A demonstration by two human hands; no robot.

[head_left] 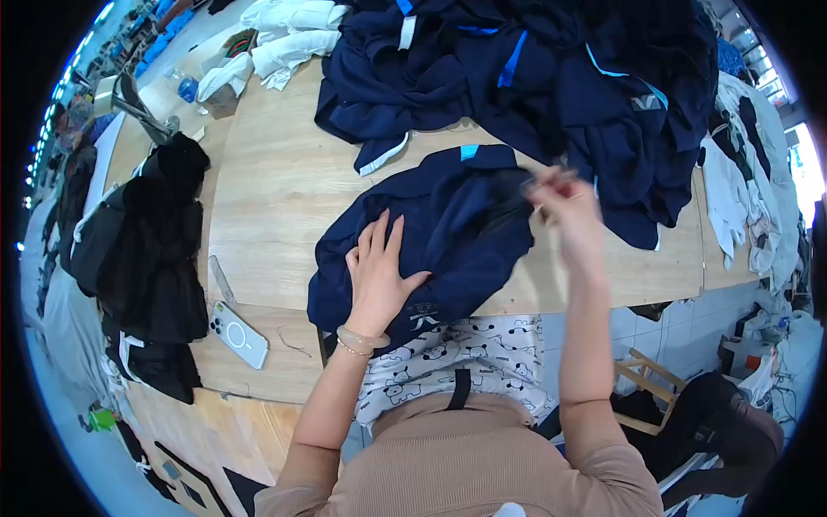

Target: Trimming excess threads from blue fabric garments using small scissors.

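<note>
Head view: left hand flat, fingers spread, pressing navy garment on wooden surface; right hand fingers pinched on its upper edge; garment still rumpled, large navy pile behind unsorted.

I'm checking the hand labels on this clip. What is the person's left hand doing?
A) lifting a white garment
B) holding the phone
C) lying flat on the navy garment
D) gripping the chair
C: the left hand lies flat, fingers spread, on the navy garment; the phone lies apart on the table.
</note>
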